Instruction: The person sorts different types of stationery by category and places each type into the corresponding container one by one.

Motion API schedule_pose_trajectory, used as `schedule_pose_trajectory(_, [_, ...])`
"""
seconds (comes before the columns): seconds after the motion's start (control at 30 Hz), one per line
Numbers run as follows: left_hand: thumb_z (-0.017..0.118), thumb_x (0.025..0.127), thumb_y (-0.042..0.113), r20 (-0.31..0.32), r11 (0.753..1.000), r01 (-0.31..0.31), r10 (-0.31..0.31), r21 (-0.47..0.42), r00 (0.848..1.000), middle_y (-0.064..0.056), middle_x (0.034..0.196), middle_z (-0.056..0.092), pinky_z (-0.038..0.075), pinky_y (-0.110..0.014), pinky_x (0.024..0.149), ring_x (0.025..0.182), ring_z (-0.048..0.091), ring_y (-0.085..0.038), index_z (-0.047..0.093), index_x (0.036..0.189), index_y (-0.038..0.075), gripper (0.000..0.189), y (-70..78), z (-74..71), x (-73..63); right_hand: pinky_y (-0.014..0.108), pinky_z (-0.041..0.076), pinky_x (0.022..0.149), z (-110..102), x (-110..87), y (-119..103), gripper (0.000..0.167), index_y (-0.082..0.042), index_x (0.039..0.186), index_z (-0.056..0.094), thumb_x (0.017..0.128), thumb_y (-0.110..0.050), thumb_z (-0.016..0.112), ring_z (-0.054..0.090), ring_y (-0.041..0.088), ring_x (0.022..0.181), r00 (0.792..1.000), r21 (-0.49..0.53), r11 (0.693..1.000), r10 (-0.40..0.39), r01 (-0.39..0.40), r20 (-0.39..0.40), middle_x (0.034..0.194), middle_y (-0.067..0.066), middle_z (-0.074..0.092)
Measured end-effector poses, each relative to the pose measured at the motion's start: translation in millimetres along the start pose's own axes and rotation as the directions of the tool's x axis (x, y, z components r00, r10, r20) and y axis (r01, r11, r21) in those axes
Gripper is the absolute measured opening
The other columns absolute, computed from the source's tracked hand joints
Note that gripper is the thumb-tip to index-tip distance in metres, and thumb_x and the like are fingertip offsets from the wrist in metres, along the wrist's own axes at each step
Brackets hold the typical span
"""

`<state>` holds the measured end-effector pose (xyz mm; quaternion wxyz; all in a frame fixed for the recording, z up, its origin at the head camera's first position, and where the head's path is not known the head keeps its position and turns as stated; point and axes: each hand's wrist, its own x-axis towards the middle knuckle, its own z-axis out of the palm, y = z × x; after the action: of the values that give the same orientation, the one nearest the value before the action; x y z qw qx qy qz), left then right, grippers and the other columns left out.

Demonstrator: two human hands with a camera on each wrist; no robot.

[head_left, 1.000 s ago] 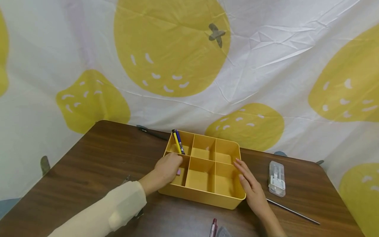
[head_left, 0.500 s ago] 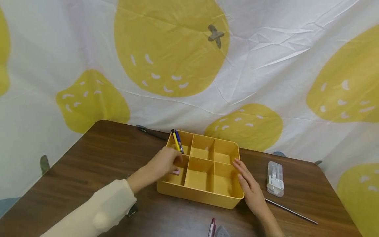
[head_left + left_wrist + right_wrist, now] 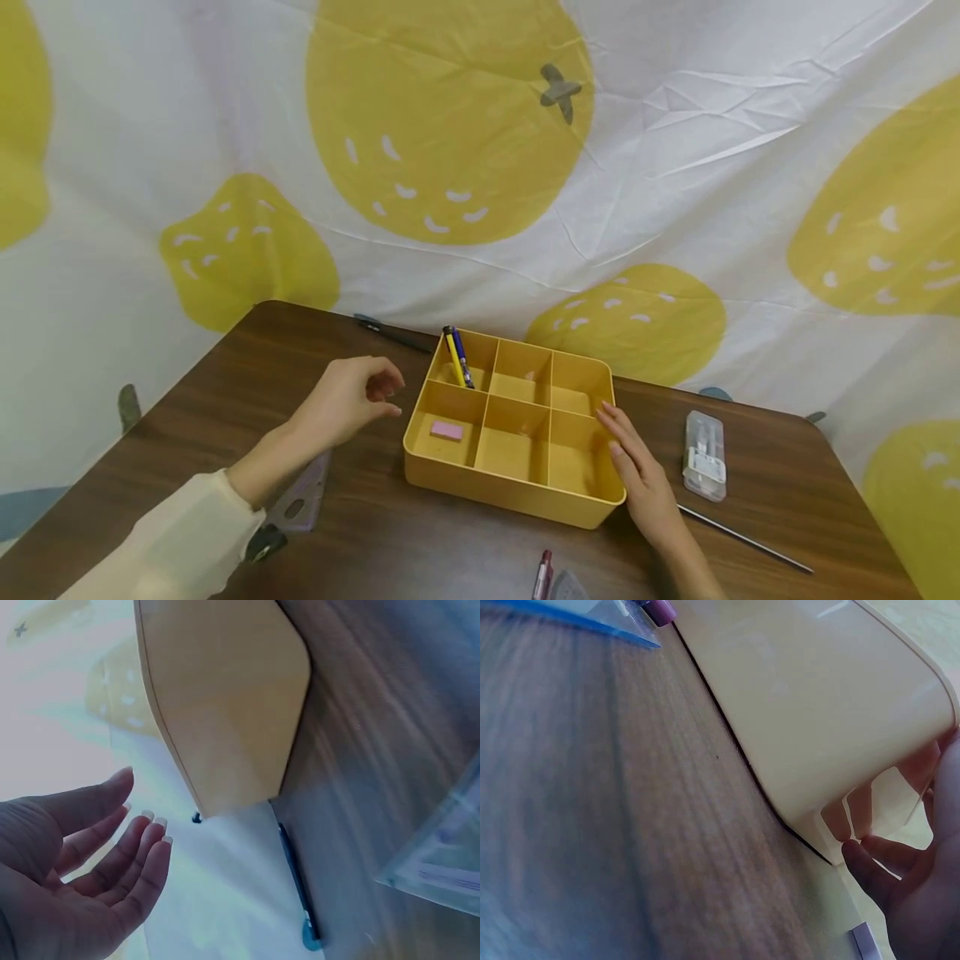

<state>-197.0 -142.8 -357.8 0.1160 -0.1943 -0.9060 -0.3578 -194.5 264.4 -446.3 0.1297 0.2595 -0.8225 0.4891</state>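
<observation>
A yellow organizer box with six compartments sits mid-table. A pink eraser lies in its front left compartment. In the back left compartment lean a yellow pen and a blue pen. My left hand hovers left of the box, fingers loosely bent and thumb apart, holding nothing. The left wrist view shows that hand beside the box's outer wall. My right hand rests against the box's right side, fingertips at the rim. In the right wrist view, its extended fingers touch the outer wall.
A clear plastic case and a thin metal rod lie at right. Near the front are a dark red pen and a grey flat piece. Beneath my left forearm lie a transparent ruler and a black object. A dark slender tool lies behind.
My left hand has let go of the pink eraser in the front left compartment, then lifted out and moved left. The right hand has stayed at the box's side.
</observation>
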Motion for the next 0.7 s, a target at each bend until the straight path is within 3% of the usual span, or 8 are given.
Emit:
schedule_pose_trajectory(0.17, [0.084, 0.070, 0.005, -0.039, 0.997, 0.082, -0.082, -0.008, 0.996, 0.001, 0.076, 0.060, 0.049, -0.027, 0.062, 0.070, 0.057, -0.015, 0.067, 0.090, 0.006, 0.027, -6.8, -5.2, -20.2, 0.014, 0.019, 0.108, 0.9, 0.1, 0.8, 0.041, -0.005, 0.143, 0.043, 0.103, -0.002, 0.038, 0.017, 0.015, 0.143, 1.000, 0.002, 1.000, 0.002, -0.002, 0.001, 0.153, 0.014, 0.028])
schedule_pose_trajectory(0.5, [0.084, 0.070, 0.009, 0.020, 0.980, 0.199, -0.198, -0.018, 0.980, -0.002, 0.079, 0.056, 0.047, -0.024, 0.063, 0.072, 0.053, -0.016, 0.064, 0.098, 0.001, 0.035, -15.5, -3.7, -58.0, 0.014, 0.019, 0.108, 2.6, 0.0, 2.3, 0.041, -0.005, 0.143, 0.043, 0.103, -0.003, 0.037, 0.017, 0.015, 0.143, 1.000, 0.013, 1.000, 0.002, -0.003, 0.005, 0.153, 0.014, 0.028])
schedule_pose_trajectory(0.7, [0.086, 0.068, 0.012, -0.001, 0.969, 0.244, -0.244, 0.034, 0.970, -0.003, 0.081, 0.055, 0.045, -0.027, 0.063, 0.073, 0.051, -0.016, 0.064, 0.097, 0.001, 0.038, -18.6, 0.0, -73.1, 0.014, 0.020, 0.108, 1.1, -0.4, 1.3, 0.041, -0.006, 0.143, 0.044, 0.103, -0.002, 0.037, 0.017, 0.016, 0.143, 1.000, 0.002, 1.000, -0.005, 0.005, -0.002, 0.153, 0.015, 0.029])
